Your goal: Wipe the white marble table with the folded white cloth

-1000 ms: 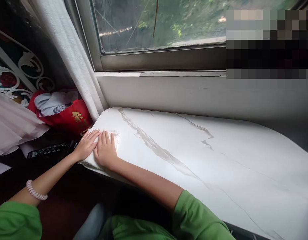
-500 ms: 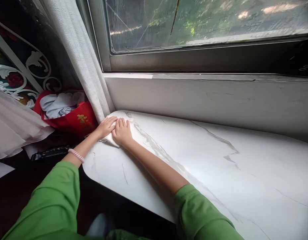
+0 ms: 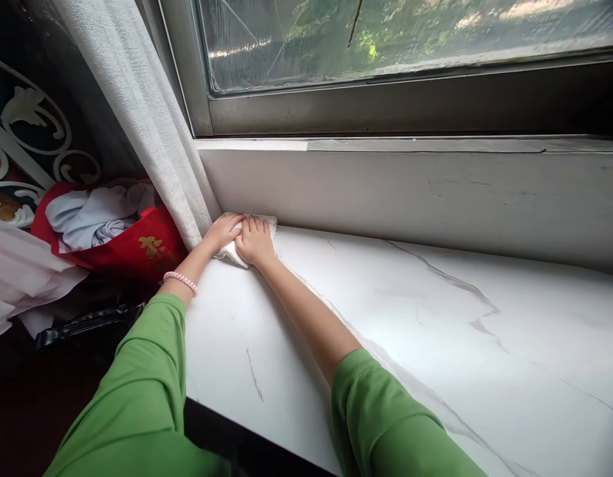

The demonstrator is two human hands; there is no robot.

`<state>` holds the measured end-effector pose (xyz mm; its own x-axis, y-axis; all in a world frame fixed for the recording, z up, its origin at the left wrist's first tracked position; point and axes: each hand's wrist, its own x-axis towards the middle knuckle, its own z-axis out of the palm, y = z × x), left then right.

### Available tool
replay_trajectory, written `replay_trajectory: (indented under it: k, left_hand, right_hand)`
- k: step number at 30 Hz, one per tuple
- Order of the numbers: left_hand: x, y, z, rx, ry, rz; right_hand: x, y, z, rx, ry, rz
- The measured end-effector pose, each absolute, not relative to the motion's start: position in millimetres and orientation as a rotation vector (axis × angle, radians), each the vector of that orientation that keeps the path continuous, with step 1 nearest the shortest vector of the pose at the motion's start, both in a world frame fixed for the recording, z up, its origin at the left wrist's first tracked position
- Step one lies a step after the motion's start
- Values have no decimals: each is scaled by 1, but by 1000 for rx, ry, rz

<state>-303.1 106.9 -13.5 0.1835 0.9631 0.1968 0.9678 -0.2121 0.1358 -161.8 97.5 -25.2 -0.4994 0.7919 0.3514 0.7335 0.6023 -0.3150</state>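
Note:
A white cloth (image 3: 231, 254) lies bunched at the far left corner of a white marble-patterned tabletop (image 3: 366, 291). My left hand (image 3: 224, 232) presses on the cloth's left side, its fingers pointing toward the wall. Beside it, touching it, my right hand (image 3: 255, 240) bears down on the middle of the cloth with its fingers forward. Part of the cloth shows past the right fingertips, against the wall. Both palms hide the rest of it. A pink-and-white bracelet (image 3: 181, 281) circles my left wrist.
A pale curtain (image 3: 142, 119) hangs right by the tabletop's left corner. Left of it stands a red bag (image 3: 137, 242) with light clothes inside. A low wall (image 3: 386, 185) below a metal-framed window (image 3: 336, 114) bounds the far edge.
Both hands and the cloth have slid forward and slightly right, up to the wall at the corner. The camera view has shifted a little.

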Motion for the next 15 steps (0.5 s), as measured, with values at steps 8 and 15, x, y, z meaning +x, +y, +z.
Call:
replay_trajectory:
  k: [8,15]
  left_hand:
    - [-281,72,-10,-2384,-1983,-355]
    - [-236,-16,-9,-2283,-2066,-383]
  right_hand:
    - [-139,70,-18,-1216,-2449,242]
    - [-96,1,-13,-1160,-2523,327]
